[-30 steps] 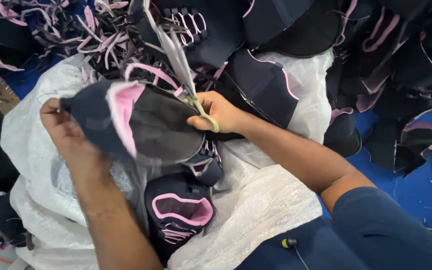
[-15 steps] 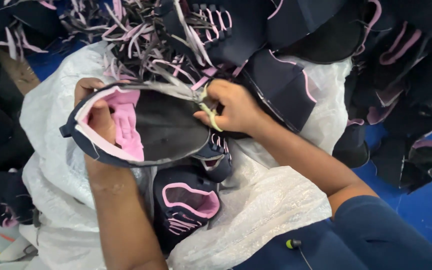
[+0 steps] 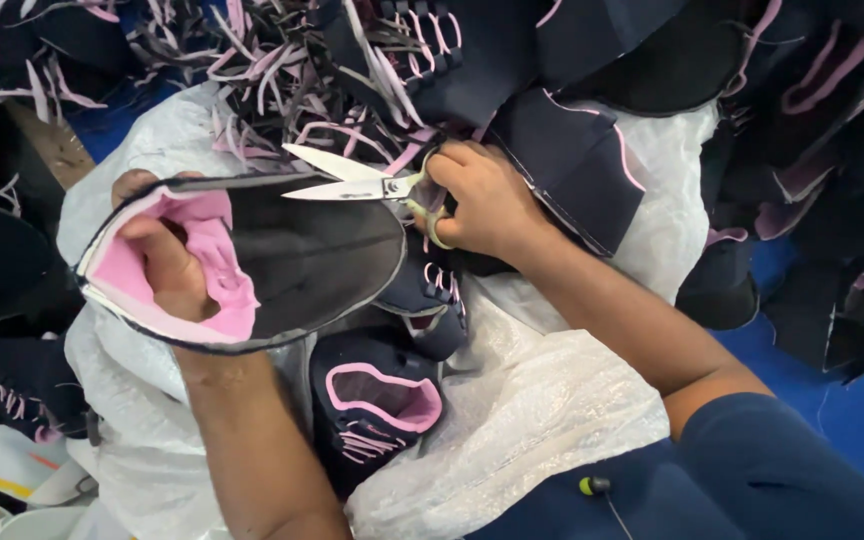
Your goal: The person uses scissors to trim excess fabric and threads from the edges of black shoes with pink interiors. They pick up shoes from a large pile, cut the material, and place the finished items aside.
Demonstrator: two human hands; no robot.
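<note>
- Nearest, 6 o'clock: a second dark upper piece (image 3: pixel 377 415) w/ pink trim lies on the white plastic sheet (image 3: pixel 542 400) over the lap, untouched.
- Left hand (image 3: pixel 167 265), approx 9 o'clock: tucked inside the held shoe upper (image 3: pixel 292 260), fingers spread vs. the pink lining, stretching it open. Upper sits centre-left, just above the lap.
- Right hand (image 3: pixel 482 200), approx 1 o'clock of the upper: closed round the scissors (image 3: pixel 367 180) handles; blades parted, tips over the upper's top edge.
- Handling, my read: upper looks light, soft, floppy, holds shape only where stretched. Best grip prob. from inside or along the stitched rim, near the cut line, so the edge stays taut. Thin edge could fold or slip under blades.
- Far, 12 o'clock: heap of dark/pink strips (image 3: pixel 332 70) and more uppers.
</note>
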